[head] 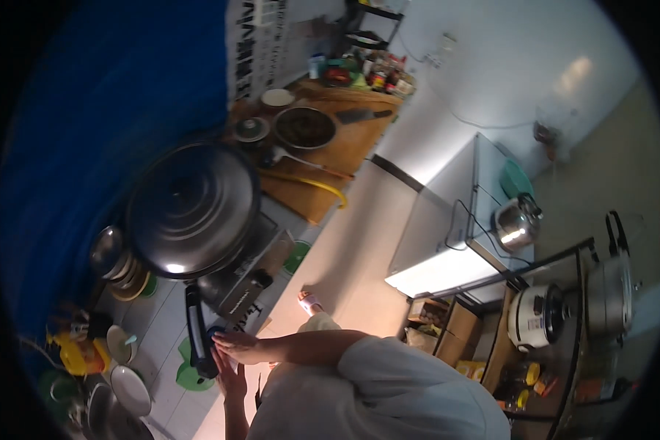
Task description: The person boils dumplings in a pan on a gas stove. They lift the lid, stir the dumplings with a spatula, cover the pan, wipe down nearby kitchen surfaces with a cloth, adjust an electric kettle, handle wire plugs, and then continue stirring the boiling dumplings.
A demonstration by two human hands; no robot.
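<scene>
My right hand (236, 346) reaches in from the right, fingers extended beside a small dark blue thing (215, 331); whether it grips this is unclear. Just below, my left hand (231, 380) has its thumb apart from its fingers, which come close to my right hand and the black pan handle (199, 335). Contact with the handle cannot be told. The handle belongs to a large wok or pan with a domed metal lid (198, 214), set on a gas stove (241, 291).
A wooden board (352, 146) bears a pan of dark food (304, 127), a cleaver (357, 115) and a yellow hose (308, 182). Stacked metal bowls (113, 256) stand left of the lid, white bowls (131, 390) lower left. A rack with a rice cooker (536, 318) stands right.
</scene>
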